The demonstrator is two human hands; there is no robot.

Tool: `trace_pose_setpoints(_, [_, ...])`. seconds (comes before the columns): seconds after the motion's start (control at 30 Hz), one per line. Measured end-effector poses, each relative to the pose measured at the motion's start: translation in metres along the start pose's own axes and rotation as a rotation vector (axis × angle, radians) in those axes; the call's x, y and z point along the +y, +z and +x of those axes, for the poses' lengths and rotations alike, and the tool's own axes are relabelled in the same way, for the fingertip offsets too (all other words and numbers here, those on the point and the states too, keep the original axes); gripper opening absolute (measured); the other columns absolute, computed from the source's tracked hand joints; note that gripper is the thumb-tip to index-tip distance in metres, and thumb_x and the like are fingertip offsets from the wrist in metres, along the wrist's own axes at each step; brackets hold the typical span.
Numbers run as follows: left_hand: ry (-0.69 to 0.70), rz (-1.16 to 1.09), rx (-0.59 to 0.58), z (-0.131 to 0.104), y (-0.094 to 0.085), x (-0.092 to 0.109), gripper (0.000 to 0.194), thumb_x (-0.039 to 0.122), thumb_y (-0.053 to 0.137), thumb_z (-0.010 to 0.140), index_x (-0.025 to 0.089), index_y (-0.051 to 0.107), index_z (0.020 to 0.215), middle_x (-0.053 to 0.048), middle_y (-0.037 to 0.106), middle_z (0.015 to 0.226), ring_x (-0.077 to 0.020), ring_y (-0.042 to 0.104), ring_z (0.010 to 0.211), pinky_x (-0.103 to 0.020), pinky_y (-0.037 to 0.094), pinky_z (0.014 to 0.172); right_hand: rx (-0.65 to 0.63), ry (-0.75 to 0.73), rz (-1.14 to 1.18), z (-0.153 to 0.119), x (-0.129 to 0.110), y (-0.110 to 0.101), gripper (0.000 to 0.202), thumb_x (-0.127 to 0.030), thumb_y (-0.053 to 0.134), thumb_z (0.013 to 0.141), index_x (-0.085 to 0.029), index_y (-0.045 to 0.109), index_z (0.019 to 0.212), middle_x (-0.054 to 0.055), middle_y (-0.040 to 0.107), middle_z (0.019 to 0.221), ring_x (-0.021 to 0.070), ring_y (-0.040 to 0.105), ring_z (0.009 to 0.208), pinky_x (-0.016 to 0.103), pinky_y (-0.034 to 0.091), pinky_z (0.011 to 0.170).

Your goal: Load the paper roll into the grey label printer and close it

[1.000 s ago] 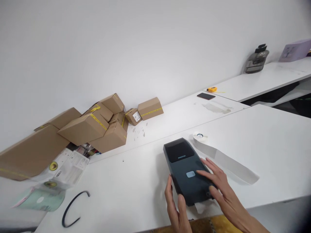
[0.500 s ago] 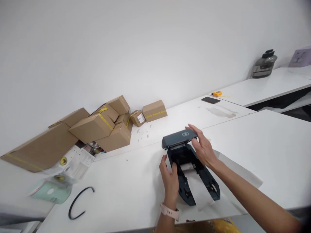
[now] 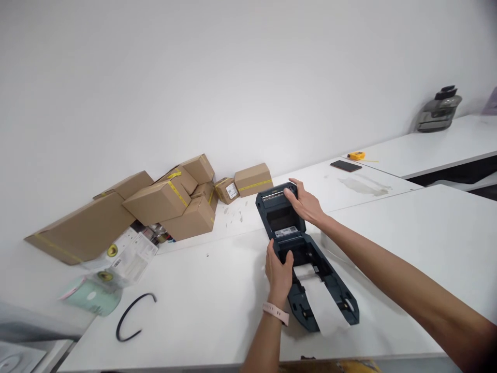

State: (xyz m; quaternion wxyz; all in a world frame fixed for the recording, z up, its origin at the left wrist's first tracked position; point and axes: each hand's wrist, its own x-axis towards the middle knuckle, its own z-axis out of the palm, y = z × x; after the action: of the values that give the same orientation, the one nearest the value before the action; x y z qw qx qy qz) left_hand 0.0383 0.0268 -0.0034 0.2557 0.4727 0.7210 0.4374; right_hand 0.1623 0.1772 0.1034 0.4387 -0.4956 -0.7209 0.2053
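Note:
A dark blue-grey label printer [image 3: 336, 282] rests on the white table with its lid [image 3: 276, 215] tilted far back, inner side showing. My right hand [image 3: 306, 205] grips the lid's far right edge, thumb on the inside and fingers behind. My left hand [image 3: 278, 272] clasps the left side of the printer's base near the hinge, thumb over the rim. A white paper strip [image 3: 324, 303] runs through the base and out over its near end. A pale watch band [image 3: 276, 313] circles my left wrist.
Cardboard boxes [image 3: 155, 202] are piled against the wall at the left. Nearer lie plastic packets [image 3: 132, 256], a mint-green pouch [image 3: 93, 295] and a black curved band [image 3: 123, 321]. At the right are a phone [image 3: 345, 166], a yellow tape measure [image 3: 356, 155] and a dark bottle [image 3: 438, 111].
My right hand has swung the printer lid up and back, so its inside now shows instead of its outer face. My left hand keeps its hold on the base. The view has shifted slightly.

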Motion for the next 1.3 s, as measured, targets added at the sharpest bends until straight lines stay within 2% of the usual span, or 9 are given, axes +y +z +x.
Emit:
trace_pose_setpoints(0.2, [0.019,0.024,0.022,-0.002,0.000,0.001,0.063,0.044,0.055,0.090,0.020,0.041,0.147,-0.012,0.047,0.155,-0.0282,0.043,0.143,-0.042,0.033,0.117,0.225,-0.134,0.038,-0.037,0.003,-0.007,0.067,-0.056,0.037,0.099,-0.021,0.024,0.155,0.019,0.052,0.147,0.0323,0.061,0.121,0.050,0.051,0.096])
trace_pose_setpoints(0.3, [0.033,0.027,0.028,-0.001,0.000,0.000,0.061,0.044,0.055,0.091,0.021,0.042,0.146,-0.012,0.050,0.152,-0.0289,0.045,0.142,-0.043,0.034,0.116,0.297,-0.339,-0.019,-0.075,0.019,-0.008,0.040,-0.034,0.031,0.103,-0.019,0.047,0.136,0.016,0.064,0.127,0.0267,0.064,0.111,0.045,0.052,0.094])
trace_pose_setpoints(0.43, [0.043,0.026,0.028,0.000,0.001,-0.001,0.057,0.040,0.054,0.091,0.022,0.044,0.144,-0.012,0.055,0.148,-0.0294,0.051,0.137,-0.044,0.037,0.114,-0.223,-0.586,-0.218,-0.110,0.041,0.010,0.024,-0.016,0.048,0.091,-0.023,0.071,0.096,0.006,0.074,0.086,0.0226,0.069,0.086,0.043,0.049,0.102])
trace_pose_setpoints(0.57, [0.050,0.009,0.030,-0.001,0.003,-0.002,0.063,0.036,0.051,0.093,0.020,0.033,0.151,-0.013,0.051,0.152,-0.0283,0.048,0.140,-0.042,0.038,0.114,-0.544,-0.658,-0.417,-0.119,0.050,0.038,0.027,-0.003,0.054,0.073,-0.017,0.076,0.076,0.009,0.073,0.067,0.0300,0.070,0.090,0.054,0.022,0.122])
trace_pose_setpoints(0.73, [0.071,-0.025,0.020,-0.001,0.004,-0.005,0.070,0.027,0.040,0.096,0.016,0.014,0.159,-0.015,0.036,0.162,-0.0228,0.038,0.148,-0.037,0.033,0.118,-0.844,-0.661,-0.514,-0.110,0.050,0.051,0.027,-0.005,0.055,0.075,-0.007,0.079,0.087,0.018,0.078,0.084,0.0297,0.072,0.092,0.051,0.024,0.119])
trace_pose_setpoints(0.93, [0.105,-0.028,-0.005,0.001,-0.002,-0.006,0.067,0.025,0.037,0.096,0.018,0.017,0.159,-0.010,0.029,0.166,-0.0238,0.035,0.149,-0.040,0.031,0.120,-1.067,-0.602,-0.426,-0.099,0.042,0.048,0.025,-0.016,0.060,0.073,-0.008,0.077,0.089,0.020,0.076,0.092,0.0334,0.071,0.093,0.051,0.038,0.103])
trace_pose_setpoints(1.07, [0.115,-0.023,-0.006,0.001,-0.005,-0.005,0.065,0.028,0.039,0.096,0.019,0.022,0.158,-0.010,0.035,0.163,-0.0249,0.038,0.148,-0.041,0.033,0.118,-1.117,-0.539,-0.299,-0.092,0.023,0.024,0.027,-0.020,0.063,0.072,-0.014,0.076,0.095,0.013,0.075,0.093,0.0310,0.069,0.093,0.045,0.045,0.094])
trace_pose_setpoints(1.17, [0.114,-0.024,0.002,-0.001,-0.005,-0.005,0.064,0.030,0.038,0.097,0.020,0.024,0.158,-0.010,0.036,0.163,-0.0252,0.038,0.148,-0.042,0.034,0.118,-1.121,-0.496,-0.119,-0.084,0.018,-0.022,0.036,-0.031,0.057,0.087,-0.022,0.069,0.120,0.008,0.073,0.112,0.0245,0.068,0.099,0.035,0.051,0.086])
trace_pose_setpoints(1.3, [0.085,-0.056,0.036,-0.004,-0.003,-0.004,0.060,0.033,0.039,0.098,0.023,0.030,0.156,-0.009,0.042,0.160,-0.0249,0.040,0.147,-0.041,0.036,0.117,-0.827,-0.236,0.410,-0.075,0.063,-0.095,0.037,-0.050,0.061,0.089,-0.027,0.068,0.117,0.008,0.069,0.117,0.0265,0.065,0.107,0.042,0.053,0.090])
